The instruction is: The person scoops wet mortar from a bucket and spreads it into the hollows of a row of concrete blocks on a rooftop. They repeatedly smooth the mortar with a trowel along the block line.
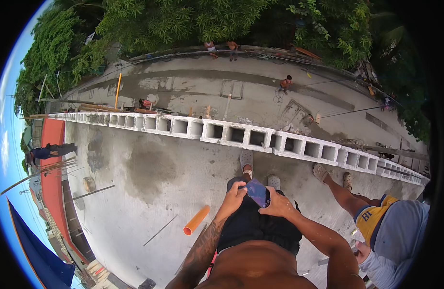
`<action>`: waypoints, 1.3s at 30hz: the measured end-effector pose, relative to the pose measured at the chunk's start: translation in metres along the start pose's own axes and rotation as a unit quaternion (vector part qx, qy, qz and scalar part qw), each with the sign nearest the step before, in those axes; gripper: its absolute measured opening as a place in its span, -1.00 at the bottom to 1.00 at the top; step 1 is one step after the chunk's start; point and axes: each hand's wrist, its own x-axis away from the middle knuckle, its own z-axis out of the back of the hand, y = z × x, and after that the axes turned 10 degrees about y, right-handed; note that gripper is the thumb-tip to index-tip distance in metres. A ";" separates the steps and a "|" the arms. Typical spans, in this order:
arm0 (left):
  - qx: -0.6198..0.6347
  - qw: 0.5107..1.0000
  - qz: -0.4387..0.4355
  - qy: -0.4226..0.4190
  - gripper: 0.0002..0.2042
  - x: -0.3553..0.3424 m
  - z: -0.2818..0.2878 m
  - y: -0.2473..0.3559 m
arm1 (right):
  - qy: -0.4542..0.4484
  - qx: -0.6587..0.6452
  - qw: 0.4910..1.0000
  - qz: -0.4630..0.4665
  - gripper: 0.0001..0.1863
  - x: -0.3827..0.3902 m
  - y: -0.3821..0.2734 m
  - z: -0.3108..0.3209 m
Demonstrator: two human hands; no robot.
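Observation:
A smartphone (256,192) with a dark, purplish screen is held between both my hands in front of my black shorts. My left hand (233,198) is closed round its left end, thumb toward the screen. At its right end, my right hand (278,204) grips the phone the same way. Beyond the phone, my feet in light clogs (246,159) stand on the concrete floor close to a row of hollow concrete blocks (236,135). An orange pipe (196,220) lies on the floor left of my left forearm.
A person in yellow and blue shorts (376,216) stands close on my right. Past the block row the level drops to a street (183,79) with several people. Thin metal bars (160,230) lie on the floor. Another person (53,151) stands far left by a red wall (53,178).

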 end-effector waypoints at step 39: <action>-0.481 0.588 -0.518 -0.395 -0.83 0.008 -0.255 0.049 | 0.036 -0.283 0.911 -0.298 0.02 0.206 0.175 0.020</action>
